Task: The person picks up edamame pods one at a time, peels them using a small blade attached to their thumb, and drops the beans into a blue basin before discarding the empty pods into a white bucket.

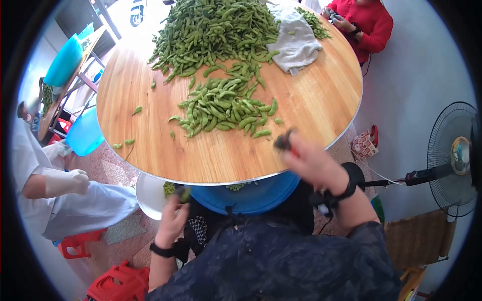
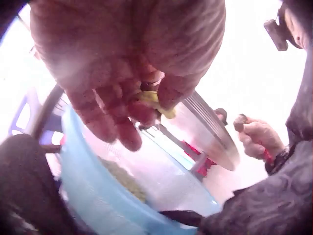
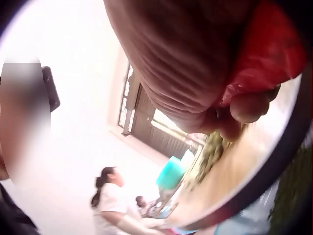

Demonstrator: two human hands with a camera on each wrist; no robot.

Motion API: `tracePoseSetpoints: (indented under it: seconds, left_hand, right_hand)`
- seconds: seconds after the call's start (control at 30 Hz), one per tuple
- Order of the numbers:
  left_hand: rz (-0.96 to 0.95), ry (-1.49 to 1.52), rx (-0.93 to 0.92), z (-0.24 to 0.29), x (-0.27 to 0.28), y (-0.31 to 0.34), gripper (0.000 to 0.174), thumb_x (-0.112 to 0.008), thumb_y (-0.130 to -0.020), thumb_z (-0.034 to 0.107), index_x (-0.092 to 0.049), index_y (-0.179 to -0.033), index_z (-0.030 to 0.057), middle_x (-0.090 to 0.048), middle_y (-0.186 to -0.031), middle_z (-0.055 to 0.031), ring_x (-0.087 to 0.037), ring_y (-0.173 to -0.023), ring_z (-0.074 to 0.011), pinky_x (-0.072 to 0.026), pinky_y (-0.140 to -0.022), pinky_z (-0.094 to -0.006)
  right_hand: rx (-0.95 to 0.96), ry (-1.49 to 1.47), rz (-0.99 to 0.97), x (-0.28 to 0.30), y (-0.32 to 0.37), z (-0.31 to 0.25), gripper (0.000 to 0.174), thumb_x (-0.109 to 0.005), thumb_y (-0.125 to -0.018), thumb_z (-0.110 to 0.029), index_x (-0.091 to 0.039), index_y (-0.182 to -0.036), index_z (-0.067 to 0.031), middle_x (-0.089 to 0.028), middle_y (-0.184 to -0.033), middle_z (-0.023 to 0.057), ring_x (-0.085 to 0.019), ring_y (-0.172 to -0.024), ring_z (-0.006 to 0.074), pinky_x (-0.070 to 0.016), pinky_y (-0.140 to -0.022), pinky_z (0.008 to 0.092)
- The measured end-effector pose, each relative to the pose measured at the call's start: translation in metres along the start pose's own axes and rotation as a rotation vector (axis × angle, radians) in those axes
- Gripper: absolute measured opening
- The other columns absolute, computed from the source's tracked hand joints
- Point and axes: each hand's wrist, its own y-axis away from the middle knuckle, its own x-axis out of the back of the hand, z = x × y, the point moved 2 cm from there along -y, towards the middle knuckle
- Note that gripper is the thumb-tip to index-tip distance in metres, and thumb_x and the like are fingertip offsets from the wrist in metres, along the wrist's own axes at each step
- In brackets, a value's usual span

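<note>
My left hand (image 1: 172, 220) is below the front edge of the round wooden table (image 1: 321, 105). It pinches a green soybean pod (image 2: 151, 97) between thumb and finger, while the other fingers lie loosely extended in the left wrist view. Over the table's right front edge, my right hand (image 1: 315, 163) is blurred. Its fingers curl round a glossy red thing (image 3: 266, 54), whose kind I cannot tell; something dark (image 1: 284, 140) shows at the fingertips. A small heap of pods (image 1: 221, 108) lies in front of a much larger pile (image 1: 211, 35).
A blue basin (image 1: 241, 200) with green beans sits under the table edge, beside a white basin (image 1: 148, 195). A white cloth (image 1: 293, 42) lies by the pile. People stand at left and far right. A fan (image 1: 452, 160) and red stools (image 1: 120, 283) flank me.
</note>
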Motion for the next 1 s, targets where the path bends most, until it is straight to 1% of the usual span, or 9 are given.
tracePoseSetpoints:
  seconds: [0.03, 0.07, 0.2, 0.33, 0.63, 0.67, 0.77, 0.87, 1.0]
  left_hand:
    - [0.138, -0.268, -0.080, -0.006, 0.016, 0.007, 0.044, -0.058, -0.088, 0.005, -0.046, -0.129, -0.0051, -0.055, -0.121, -0.0206, -0.056, -0.109, -0.0281, -0.0445, -0.092, -0.0346]
    - [0.281, -0.535, -0.155, -0.009, 0.028, 0.015, 0.050, -0.058, -0.087, 0.005, -0.042, -0.134, -0.0057, -0.052, -0.128, -0.0220, -0.053, -0.117, -0.0291, -0.0412, -0.099, -0.0355]
    - [0.391, -0.344, 0.030, -0.014, 0.043, 0.027, 0.051, -0.059, -0.088, 0.005, -0.042, -0.134, -0.0071, -0.054, -0.126, -0.0203, -0.053, -0.116, -0.0260, -0.0415, -0.098, -0.0356]
    - [0.218, 0.086, 0.070, 0.016, 0.015, 0.021, 0.031, -0.057, -0.091, 0.005, -0.054, -0.120, -0.0051, -0.064, -0.103, -0.0106, -0.062, -0.093, -0.0147, -0.0490, -0.082, -0.0282]
    - [-0.126, -0.053, -0.367, 0.082, -0.049, -0.013, 0.021, -0.062, -0.087, 0.007, -0.063, -0.107, -0.0003, -0.064, -0.086, -0.0148, -0.064, -0.075, -0.0238, -0.0502, -0.067, -0.0298]
    - [-0.220, -0.088, -0.281, 0.086, -0.050, -0.013, 0.020, -0.057, -0.090, 0.003, -0.062, -0.109, -0.0023, -0.067, -0.097, -0.0117, -0.064, -0.087, -0.0164, -0.0502, -0.077, -0.0273]
    - [-0.248, -0.067, -0.302, 0.090, -0.057, -0.014, 0.022, -0.058, -0.090, 0.003, -0.061, -0.111, -0.0018, -0.067, -0.096, -0.0101, -0.064, -0.087, -0.0141, -0.0505, -0.076, -0.0266]
    - [-0.272, -0.046, -0.331, 0.104, -0.057, -0.016, 0.028, -0.058, -0.090, 0.002, -0.056, -0.118, -0.0026, -0.067, -0.097, -0.0089, -0.064, -0.087, -0.0136, -0.0505, -0.076, -0.0264]
    - [-0.053, 0.078, -0.470, 0.121, -0.060, -0.027, 0.043, -0.060, -0.088, 0.002, -0.047, -0.128, -0.0045, -0.064, -0.097, -0.0113, -0.065, -0.079, -0.0161, -0.0515, -0.071, -0.0271]
  right_hand:
    - [-0.095, 0.115, 0.066, 0.013, -0.013, 0.014, 0.020, -0.057, -0.088, -0.015, -0.055, -0.103, -0.0022, -0.059, -0.077, 0.0159, -0.063, -0.072, 0.0293, -0.0486, -0.066, 0.0356]
    - [-0.224, 0.228, 0.067, 0.026, -0.030, 0.016, 0.020, -0.056, -0.088, -0.016, -0.053, -0.101, -0.0015, -0.060, -0.080, 0.0193, -0.062, -0.074, 0.0337, -0.0483, -0.066, 0.0381]
    - [0.043, 0.463, 0.126, 0.018, -0.073, 0.044, 0.022, -0.057, -0.084, -0.014, -0.053, -0.102, -0.0019, -0.061, -0.085, 0.0219, -0.061, -0.080, 0.0388, -0.0491, -0.069, 0.0446]
    - [0.134, 0.644, 0.095, 0.007, -0.083, 0.038, 0.025, -0.059, -0.084, -0.016, -0.050, -0.105, -0.0058, -0.060, -0.097, 0.0168, -0.063, -0.079, 0.0357, -0.0521, -0.067, 0.0445]
    - [0.162, 0.705, 0.092, 0.006, -0.092, 0.032, 0.024, -0.061, -0.083, -0.018, -0.054, -0.102, -0.0060, -0.062, -0.088, 0.0154, -0.064, -0.076, 0.0346, -0.0520, -0.064, 0.0438]
    - [0.208, 0.760, 0.112, 0.003, -0.092, 0.034, 0.023, -0.060, -0.084, -0.017, -0.053, -0.102, -0.0060, -0.062, -0.081, 0.0153, -0.064, -0.072, 0.0345, -0.0517, -0.059, 0.0438]
    - [0.257, 0.804, 0.162, 0.008, -0.090, 0.033, 0.023, -0.059, -0.084, -0.016, -0.052, -0.103, -0.0055, -0.062, -0.077, 0.0163, -0.064, -0.070, 0.0350, -0.0516, -0.056, 0.0428]
    - [0.014, 0.895, 0.298, 0.020, -0.085, 0.031, 0.022, -0.059, -0.084, -0.013, -0.052, -0.103, -0.0038, -0.063, -0.075, 0.0171, -0.065, -0.069, 0.0342, -0.0504, -0.053, 0.0427]
    - [0.162, 0.368, 0.449, 0.021, -0.052, -0.006, 0.024, -0.057, -0.086, -0.009, -0.052, -0.108, 0.0001, -0.063, -0.074, 0.0171, -0.062, -0.061, 0.0370, -0.0488, -0.053, 0.0427]
